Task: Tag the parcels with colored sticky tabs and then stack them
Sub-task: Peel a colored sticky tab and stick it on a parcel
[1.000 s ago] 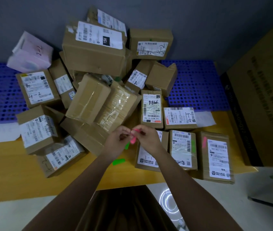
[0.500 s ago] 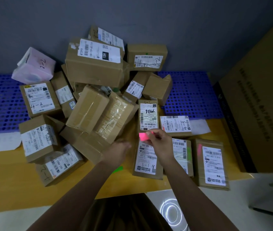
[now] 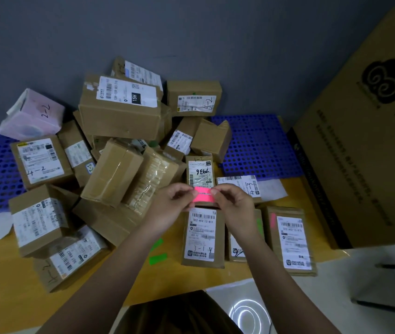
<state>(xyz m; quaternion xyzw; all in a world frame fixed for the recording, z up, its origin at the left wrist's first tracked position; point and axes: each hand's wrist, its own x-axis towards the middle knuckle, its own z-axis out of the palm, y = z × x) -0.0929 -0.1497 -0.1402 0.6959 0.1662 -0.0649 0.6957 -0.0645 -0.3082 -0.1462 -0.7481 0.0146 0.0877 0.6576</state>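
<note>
A pink sticky tab pad [image 3: 204, 195] is held between both hands above the parcels. My left hand [image 3: 170, 208] pinches its left end and my right hand [image 3: 235, 206] pinches its right end. Just below lies a flat parcel marked 3-1 [image 3: 202, 236]. To its right, a parcel [image 3: 259, 227] partly hidden by my right arm carries a green tab, and the parcel [image 3: 289, 239] beyond it carries a pink tab. Behind my hands lie a parcel marked 9E6L [image 3: 200, 171] and one marked 4-3 [image 3: 238, 186].
A heap of several brown parcels [image 3: 119, 116] and a pink one marked 2-2 [image 3: 32, 114] fills the back on a blue perforated mat [image 3: 259, 145]. Two green tabs [image 3: 158, 258] lie on the yellow table [image 3: 3, 273]. A big cardboard box [image 3: 365, 145] stands at the right.
My left hand has come back up to the pink pad, which my right hand alone held half a second ago. Both hands now pinch it, raised a little above the 3-1 parcel.
</note>
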